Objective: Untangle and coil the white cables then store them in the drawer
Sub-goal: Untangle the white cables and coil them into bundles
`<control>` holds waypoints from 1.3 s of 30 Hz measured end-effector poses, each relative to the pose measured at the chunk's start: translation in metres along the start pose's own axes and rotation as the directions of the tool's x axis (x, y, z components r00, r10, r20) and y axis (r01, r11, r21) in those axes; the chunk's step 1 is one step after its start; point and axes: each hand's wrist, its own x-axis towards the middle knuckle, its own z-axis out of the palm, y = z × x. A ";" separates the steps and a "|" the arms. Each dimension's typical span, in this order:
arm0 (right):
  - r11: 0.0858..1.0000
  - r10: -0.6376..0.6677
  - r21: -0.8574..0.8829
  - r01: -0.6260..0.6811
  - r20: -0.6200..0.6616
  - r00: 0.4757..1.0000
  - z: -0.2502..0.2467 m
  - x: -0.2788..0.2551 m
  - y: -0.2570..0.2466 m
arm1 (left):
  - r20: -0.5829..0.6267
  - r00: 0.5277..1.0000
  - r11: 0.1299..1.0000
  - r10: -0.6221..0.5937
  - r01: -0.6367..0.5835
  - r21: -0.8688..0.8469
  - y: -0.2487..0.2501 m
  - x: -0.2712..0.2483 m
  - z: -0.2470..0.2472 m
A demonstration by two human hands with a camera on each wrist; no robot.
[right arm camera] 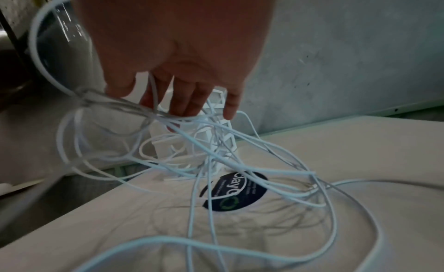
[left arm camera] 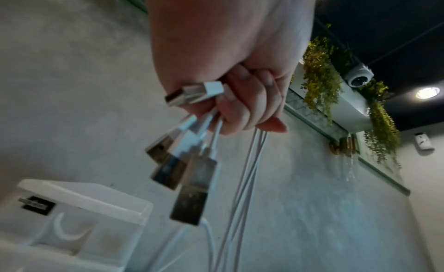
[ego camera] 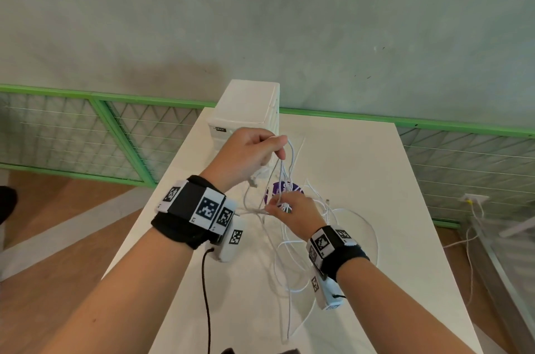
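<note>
Several white cables [ego camera: 289, 240] hang in a tangle over the white table [ego camera: 376, 180]. My left hand [ego camera: 278, 148] is raised above the table and grips their upper ends. In the left wrist view my left hand [left arm camera: 240, 109] has its fingers curled round the strands, and several USB plugs [left arm camera: 187, 173] dangle below the fist. My right hand [ego camera: 279, 207] is lower, in the middle of the tangle. Its fingers [right arm camera: 182, 105] are nearly straight and threaded through the white cables [right arm camera: 216, 162], one strand running between two fingers. The white drawer unit [ego camera: 246, 104] stands at the table's far edge.
A round dark purple sticker [ego camera: 285, 190] lies on the table under the cables, in front of the drawer unit [left arm camera: 72, 209]. A green-framed wire fence [ego camera: 115, 127] runs behind the table. To the right, a wall socket [ego camera: 474, 198] holds another white cord.
</note>
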 end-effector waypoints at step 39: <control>0.972 0.222 0.042 -0.231 -0.481 0.848 -0.078 0.021 -0.003 | -0.087 0.975 0.876 -0.202 0.220 0.429 -0.100 0.021 0.004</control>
